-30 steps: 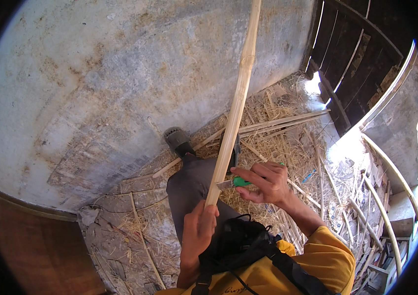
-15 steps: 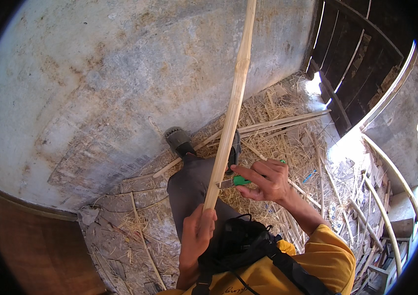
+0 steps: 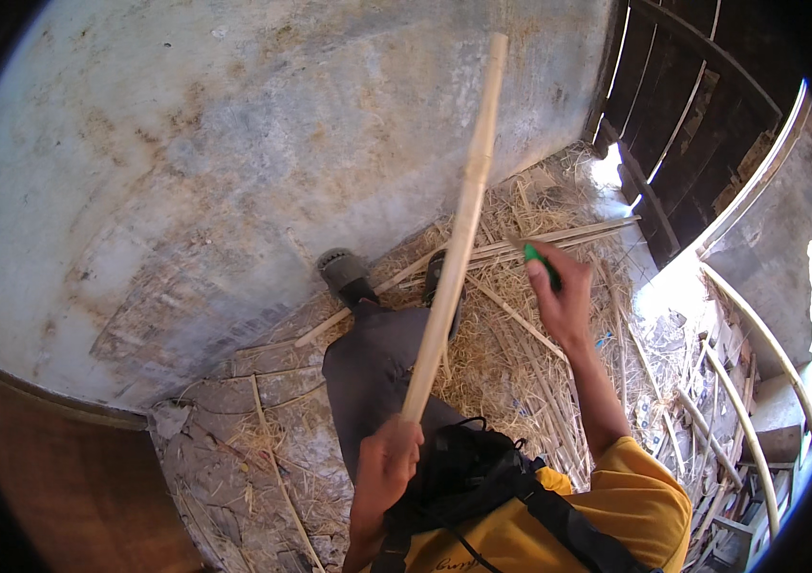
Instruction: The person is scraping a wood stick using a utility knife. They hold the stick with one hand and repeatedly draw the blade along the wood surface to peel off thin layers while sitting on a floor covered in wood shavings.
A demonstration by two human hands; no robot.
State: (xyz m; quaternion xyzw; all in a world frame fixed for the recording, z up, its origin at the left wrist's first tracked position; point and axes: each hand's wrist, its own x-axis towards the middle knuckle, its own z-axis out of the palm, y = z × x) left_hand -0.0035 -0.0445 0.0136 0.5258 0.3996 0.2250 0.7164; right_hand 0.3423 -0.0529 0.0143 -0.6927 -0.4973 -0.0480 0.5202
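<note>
A long pale bamboo strip rises from my left hand, slanting up and a little right in front of the wall. The fingers of that hand are wrapped round its lower end. My right hand is closed on a green-handled knife, held to the right of the strip and apart from it. The knife's blade looks short and blurred, pointing up and left above the shavings. My trousered leg and dark shoe are behind the strip.
A stained plaster wall stands close in front. Bamboo shavings cover the floor, with several split strips lying across them. Dark wooden boards stand at the far right. Curved bamboo lengths lean near the right edge.
My right hand with the knife has moved up and right, away from the strip. The strip has dropped lower, so its top end now shows. My left hand keeps its grip.
</note>
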